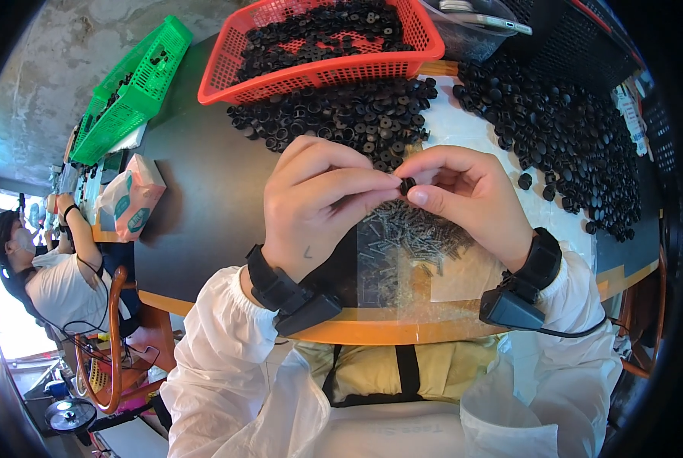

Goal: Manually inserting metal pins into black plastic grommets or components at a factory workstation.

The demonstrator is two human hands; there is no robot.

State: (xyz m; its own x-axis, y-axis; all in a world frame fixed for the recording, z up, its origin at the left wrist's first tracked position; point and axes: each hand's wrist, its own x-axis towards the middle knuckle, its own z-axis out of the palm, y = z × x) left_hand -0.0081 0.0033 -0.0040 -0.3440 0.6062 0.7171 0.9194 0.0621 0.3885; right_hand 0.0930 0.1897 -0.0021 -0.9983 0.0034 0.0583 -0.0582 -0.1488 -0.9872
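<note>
Over the near middle of the table, my two hands meet fingertip to fingertip. A small round black plastic part [408,186] sits pinched between the thumb and forefinger of my right hand [471,195]. My left hand [314,202] is closed in a pinch against the left side of that part; anything smaller between its fingertips is hidden. Below the hands lies a heap of thin metal screws [411,233]. Just beyond them spreads a pile of black ring-like and disc-like plastic parts [334,114].
A red basket [318,74] of black parts stands at the far side. To the right, black round caps [563,145] cover white sheeting. At left are a tissue pack [134,197], a green basket [139,91] and a seated person [62,286].
</note>
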